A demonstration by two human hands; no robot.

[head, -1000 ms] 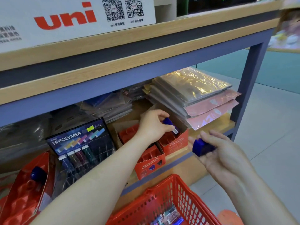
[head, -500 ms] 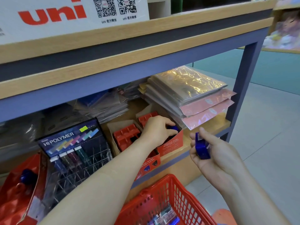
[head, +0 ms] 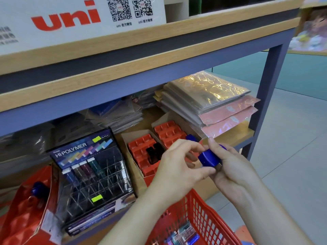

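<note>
A small blue plastic item (head: 208,158) sits between both hands in front of the lower shelf. My right hand (head: 230,167) cradles it, thumb along its top and fingers under it. My left hand (head: 178,165) meets it from the left, pinching its near end between index finger and thumb. A second blue item (head: 190,137) sits at the right edge of an orange tray (head: 168,131) in a cardboard box. The neighbouring orange tray (head: 141,145) holds dark items (head: 154,152).
A Hi-Polymer display rack (head: 88,174) stands left of the trays. A red tray (head: 26,209) with a blue item (head: 38,190) lies far left. Stacked wrapped sheets (head: 212,98) fill the shelf's right end. A red basket (head: 207,214) with small packs hangs below my arms.
My left hand left the orange tray, leaving a blue item there, and came right to the blue item in my right hand. My right hand rose slightly towards the shelf.
</note>
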